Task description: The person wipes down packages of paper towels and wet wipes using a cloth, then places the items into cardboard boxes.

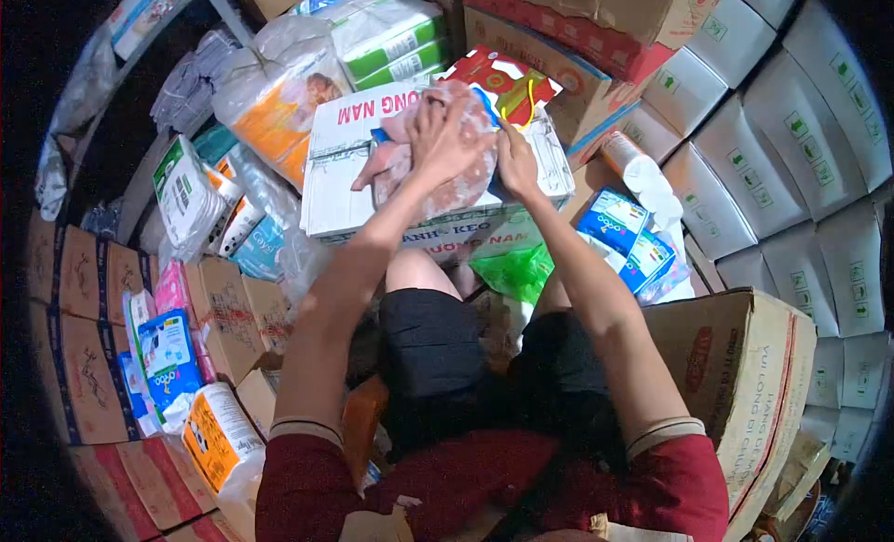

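A crumpled bundle of pinkish, partly see-through plastic point(461, 183) lies on a white carton point(340, 197) in front of me, with bits of blue showing at its edges. My left hand point(436, 137) lies flat on top of the bundle, fingers apart and pressing on it. At the bundle's right edge is my right hand point(515, 160), its fingers together against the blue part. What is inside the plastic cannot be made out. Just behind it, a red gift bag point(489, 72) with a yellow cord handle rests on the carton.
Plastic-wrapped packs point(289, 95) pile up behind and to the left. Blue diaper packs point(615, 221) and a white roll point(638, 174) lie on the right. White cartons point(773, 160) are stacked along the right side. A large brown carton point(736, 384) stands beside my right arm.
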{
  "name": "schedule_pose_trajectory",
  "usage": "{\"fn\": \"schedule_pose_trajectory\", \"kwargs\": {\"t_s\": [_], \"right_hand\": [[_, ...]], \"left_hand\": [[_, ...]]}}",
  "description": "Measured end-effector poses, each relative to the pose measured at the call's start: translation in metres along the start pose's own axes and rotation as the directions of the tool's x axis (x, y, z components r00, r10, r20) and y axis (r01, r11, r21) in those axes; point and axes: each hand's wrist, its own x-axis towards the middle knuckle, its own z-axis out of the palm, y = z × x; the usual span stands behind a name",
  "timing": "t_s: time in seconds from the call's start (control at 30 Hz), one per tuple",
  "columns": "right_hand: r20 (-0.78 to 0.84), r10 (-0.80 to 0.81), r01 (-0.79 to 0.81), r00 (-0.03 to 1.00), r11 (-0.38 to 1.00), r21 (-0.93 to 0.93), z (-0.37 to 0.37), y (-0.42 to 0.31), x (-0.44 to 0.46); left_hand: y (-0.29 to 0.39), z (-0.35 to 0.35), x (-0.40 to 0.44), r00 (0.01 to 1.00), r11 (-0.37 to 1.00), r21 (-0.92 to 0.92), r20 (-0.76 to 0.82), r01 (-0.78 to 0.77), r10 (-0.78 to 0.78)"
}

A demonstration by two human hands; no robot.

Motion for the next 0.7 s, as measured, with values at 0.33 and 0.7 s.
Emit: {"fn": "schedule_pose_trajectory", "kwargs": {"t_s": [0.33,0.7], "right_hand": [[-0.034,0.333,-0.335,0.942,0.94,-0.071,-0.002,-0.011,-0.001],[0.022,0.31,-0.308,0.95,0.949,-0.073,-0.008,-0.021,-0.003]], "left_hand": [[-0.002,0.051,0.063,0.975,0.965,-0.243,0.175,-0.094,0.139],[-0.143,0.059,0.06,0.946,0.831,-0.476,0.277,0.288,-0.169]]}}
